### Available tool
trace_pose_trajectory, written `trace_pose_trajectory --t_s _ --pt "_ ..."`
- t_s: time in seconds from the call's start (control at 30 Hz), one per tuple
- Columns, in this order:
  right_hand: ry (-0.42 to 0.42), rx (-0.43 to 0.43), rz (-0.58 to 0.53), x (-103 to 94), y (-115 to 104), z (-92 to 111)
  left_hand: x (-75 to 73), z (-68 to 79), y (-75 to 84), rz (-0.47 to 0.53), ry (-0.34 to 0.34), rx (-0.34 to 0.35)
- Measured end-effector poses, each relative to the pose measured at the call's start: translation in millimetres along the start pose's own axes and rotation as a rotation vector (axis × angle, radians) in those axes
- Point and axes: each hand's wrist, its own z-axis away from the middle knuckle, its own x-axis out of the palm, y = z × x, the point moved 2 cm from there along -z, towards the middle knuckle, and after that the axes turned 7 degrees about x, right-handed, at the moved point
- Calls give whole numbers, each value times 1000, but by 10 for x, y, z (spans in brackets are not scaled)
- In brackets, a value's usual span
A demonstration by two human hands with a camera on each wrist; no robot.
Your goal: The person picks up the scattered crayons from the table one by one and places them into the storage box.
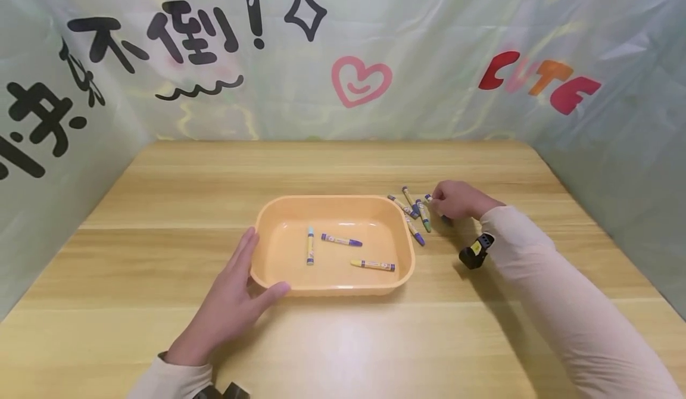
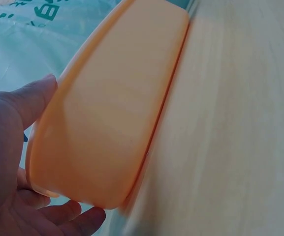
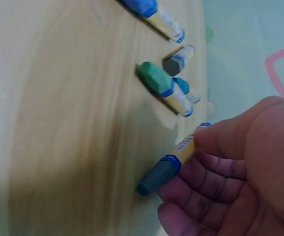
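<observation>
My left hand [image 1: 230, 298] spans the near-left corner of an orange plastic basin [image 1: 337, 290], thumb at the near rim and fingers along the left end. In the left wrist view those fingers touch the outside of the basin's wall [image 2: 112, 103]. Out to the right of the basin, my right hand [image 1: 460, 199] pinches a dark-tipped crayon [image 3: 161, 173] between thumb and fingers, close over the table. Inside the basin lie a light-blue crayon [image 1: 310, 248], a purple crayon [image 1: 342, 240] and a yellow crayon [image 1: 373, 265].
Several loose crayons lie by the basin's right end, among them a green-tipped crayon [image 1: 423, 215] and a blue-purple crayon [image 1: 415, 232]. The wooden table [image 1: 134, 268] is bordered at the back and sides by a printed sheet [image 1: 429, 101].
</observation>
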Motion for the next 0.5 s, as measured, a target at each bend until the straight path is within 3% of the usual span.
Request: trace_pose_trajectory --t_s 0.27,0.5 --pt "73 0 -71 -107 -102 44 9 -29 -2 7 1 3" --pt "116 -58 -135 -155 -251 80 -3 -15 -1 8 3 -3"
